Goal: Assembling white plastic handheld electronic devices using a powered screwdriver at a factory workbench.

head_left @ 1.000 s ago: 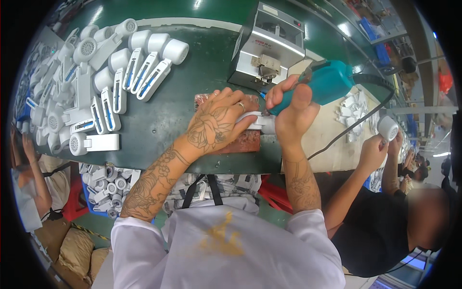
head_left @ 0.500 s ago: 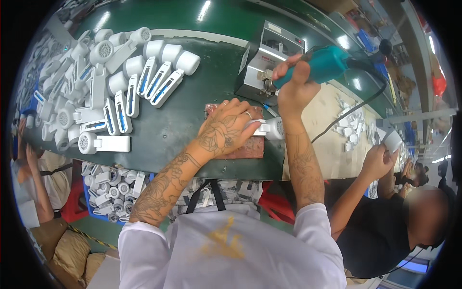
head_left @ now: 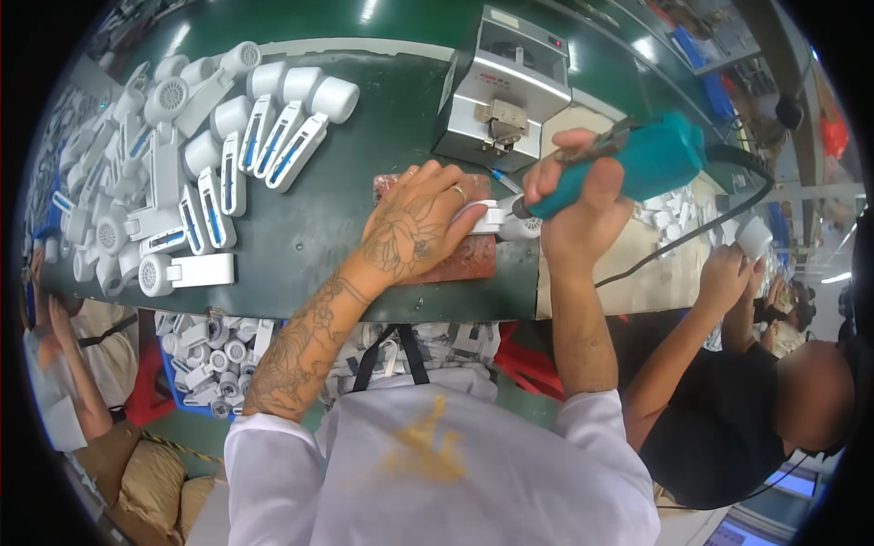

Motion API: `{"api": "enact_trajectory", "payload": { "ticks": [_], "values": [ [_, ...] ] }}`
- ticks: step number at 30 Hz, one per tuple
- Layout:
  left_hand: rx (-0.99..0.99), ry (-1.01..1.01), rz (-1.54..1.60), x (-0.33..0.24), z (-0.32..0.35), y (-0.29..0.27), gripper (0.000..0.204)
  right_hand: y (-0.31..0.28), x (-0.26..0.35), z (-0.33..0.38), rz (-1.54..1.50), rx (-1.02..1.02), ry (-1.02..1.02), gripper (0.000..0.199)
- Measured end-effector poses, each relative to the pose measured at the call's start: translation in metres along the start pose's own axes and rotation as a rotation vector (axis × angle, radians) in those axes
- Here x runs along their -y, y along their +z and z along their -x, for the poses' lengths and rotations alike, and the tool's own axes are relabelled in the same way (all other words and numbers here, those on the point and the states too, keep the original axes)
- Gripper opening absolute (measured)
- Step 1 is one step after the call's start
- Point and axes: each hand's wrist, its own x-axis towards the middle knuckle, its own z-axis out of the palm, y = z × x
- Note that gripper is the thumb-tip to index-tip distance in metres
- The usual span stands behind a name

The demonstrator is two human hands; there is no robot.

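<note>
My left hand (head_left: 411, 221) is closed over a white handheld fan (head_left: 492, 217), pressing it down on a worn reddish block (head_left: 462, 264). The hand covers most of the fan's handle; its round head sticks out to the right. In my right hand (head_left: 587, 218) is a teal electric screwdriver (head_left: 642, 164), fingers wrapped around its front part. The screwdriver's nose points left and down, close to the fan's head; my fingers hide part of it, and I cannot tell whether the bit touches the fan.
A grey screw feeder (head_left: 501, 96) stands beyond the block, a blue pen-like tool (head_left: 505, 180) near it. Many white fans (head_left: 168, 182) lie heaped at left. A blue crate (head_left: 170, 369) of parts sits below. A cable loops rightward; a co-worker (head_left: 719, 419) handles a white part.
My right hand has brought the screwdriver away from the screw feeder, nearer to the fan's head. My left hand still holds the fan on the block. The whole view has shifted slightly.
</note>
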Motion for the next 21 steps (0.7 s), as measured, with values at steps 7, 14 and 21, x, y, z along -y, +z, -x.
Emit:
{"api": "enact_trajectory", "payload": {
  "ticks": [7,14,21],
  "values": [
    [0.013,-0.033,0.048,-0.003,0.001,-0.001,0.022,-0.002,-0.005,0.014,0.015,0.033,0.047,0.071],
    [0.067,-0.053,0.048,-0.006,-0.001,0.001,0.021,-0.008,-0.020,0.020,-0.022,0.042,0.069,0.064],
    [0.038,0.014,0.008,-0.007,-0.008,-0.002,0.018,-0.006,-0.023,0.021,-0.069,0.082,0.031,0.054]
  ]
}}
